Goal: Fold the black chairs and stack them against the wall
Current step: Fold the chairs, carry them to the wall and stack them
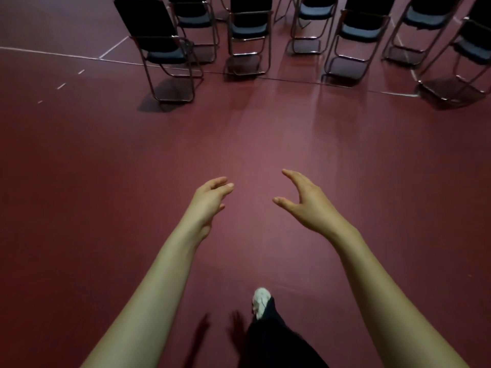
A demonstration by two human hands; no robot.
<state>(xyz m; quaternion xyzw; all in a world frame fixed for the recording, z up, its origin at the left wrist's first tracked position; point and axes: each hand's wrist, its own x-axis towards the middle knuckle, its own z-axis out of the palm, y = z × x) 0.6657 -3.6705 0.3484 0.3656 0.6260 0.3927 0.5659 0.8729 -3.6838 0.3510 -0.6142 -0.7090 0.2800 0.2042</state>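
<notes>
A wide stretch of bare dark-red floor (111, 181) lies between the person and the unfolded black folding chairs (164, 46), which stand in rows along the far edge. The left hand (210, 200) and right hand (305, 203) hang released over it, fingers loose, grasping nothing. A white shoe (261, 301) steps below.

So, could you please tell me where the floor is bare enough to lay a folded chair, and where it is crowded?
Bare: the red floor between the left hand, the right hand and the chairs, and the stretch left of the leftmost chair, below the white line. Crowded: the top, where chairs stand close together to the right edge.
</notes>
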